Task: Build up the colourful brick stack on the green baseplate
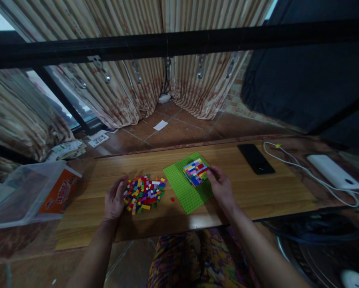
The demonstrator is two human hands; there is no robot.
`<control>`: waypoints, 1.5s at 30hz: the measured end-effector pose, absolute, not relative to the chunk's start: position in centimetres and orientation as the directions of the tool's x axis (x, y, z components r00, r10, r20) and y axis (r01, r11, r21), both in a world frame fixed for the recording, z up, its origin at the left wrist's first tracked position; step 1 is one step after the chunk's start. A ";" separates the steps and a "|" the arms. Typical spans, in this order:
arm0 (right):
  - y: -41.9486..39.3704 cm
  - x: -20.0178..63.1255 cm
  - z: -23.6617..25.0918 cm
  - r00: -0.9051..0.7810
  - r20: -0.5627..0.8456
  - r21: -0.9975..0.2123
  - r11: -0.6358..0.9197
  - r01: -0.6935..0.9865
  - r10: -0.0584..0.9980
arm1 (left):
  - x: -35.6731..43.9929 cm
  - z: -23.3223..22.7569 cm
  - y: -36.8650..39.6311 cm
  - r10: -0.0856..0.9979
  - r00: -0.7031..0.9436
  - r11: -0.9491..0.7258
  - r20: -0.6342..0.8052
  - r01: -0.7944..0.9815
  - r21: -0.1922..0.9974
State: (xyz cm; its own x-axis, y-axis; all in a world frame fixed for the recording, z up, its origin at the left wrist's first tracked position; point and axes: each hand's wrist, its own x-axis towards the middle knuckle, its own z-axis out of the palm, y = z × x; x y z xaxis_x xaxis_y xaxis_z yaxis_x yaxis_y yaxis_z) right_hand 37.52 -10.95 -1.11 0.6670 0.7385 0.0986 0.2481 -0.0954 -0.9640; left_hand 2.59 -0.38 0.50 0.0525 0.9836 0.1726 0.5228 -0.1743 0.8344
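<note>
Your left hand (pixel 115 199) lay with loose, empty fingers against the heap of small multicoloured plastic bricks (pixel 143 193) on the wooden counter (pixel 275 192), where a nudge could have scattered them, while your right hand's (pixel 222 188) fingers pinched the multicoloured brick block (pixel 196 172) on the green studded baseplate (pixel 187 186).

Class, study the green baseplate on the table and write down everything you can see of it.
The green baseplate is a flat, square, bright green board, plastic by its look, lying flat and turned cornerwise on the wooden table. A stack of many-coloured bricks sits on its far corner. The right hand rests at its right edge, fingers touching the stack. A single red brick lies just off its left edge, apart from it.
</note>
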 end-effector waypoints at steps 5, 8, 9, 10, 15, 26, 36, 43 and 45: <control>-10.8 37.5 -1.2 0.642 0.106 -0.956 -0.101 0.277 0.759 | 2.6 0.3 -0.4 0.987 0.024 -0.149 0.159 0.510 0.847; -10.8 37.2 -1.2 0.664 0.112 -0.961 -0.089 0.262 0.739 | 2.5 0.0 -0.4 0.986 0.021 -0.152 0.165 0.509 0.847; -10.8 37.2 -1.2 0.673 0.112 -0.964 -0.085 0.253 0.731 | 2.5 -0.1 -0.3 0.986 0.019 -0.153 0.167 0.508 0.848; -10.7 37.1 -1.2 0.683 0.110 -0.967 -0.082 0.243 0.722 | 2.4 -0.2 -0.3 0.985 0.015 -0.154 0.170 0.506 0.849; -10.6 36.8 -1.4 0.707 0.083 -0.981 -0.069 0.184 0.702 | 2.4 -0.4 -0.2 0.984 0.008 -0.158 0.178 0.494 0.855; -11.0 37.2 -0.9 0.700 0.045 -0.996 -0.019 0.082 0.712 | 2.2 -1.5 0.1 0.978 0.011 -0.193 0.211 0.445 0.875; -11.8 35.0 1.2 0.505 0.256 -0.751 -0.159 0.640 0.824 | 2.4 -1.0 0.1 0.976 0.037 -0.208 0.216 0.471 0.857; -10.9 34.5 0.0 0.447 0.323 -0.644 -0.152 0.750 0.834 | 2.8 -0.5 -0.4 0.977 0.020 -0.196 0.213 0.483 0.853; -10.9 35.0 0.0 0.402 0.314 -0.644 -0.118 0.756 0.860 | 2.8 -0.6 -0.4 0.977 0.022 -0.195 0.210 0.473 0.859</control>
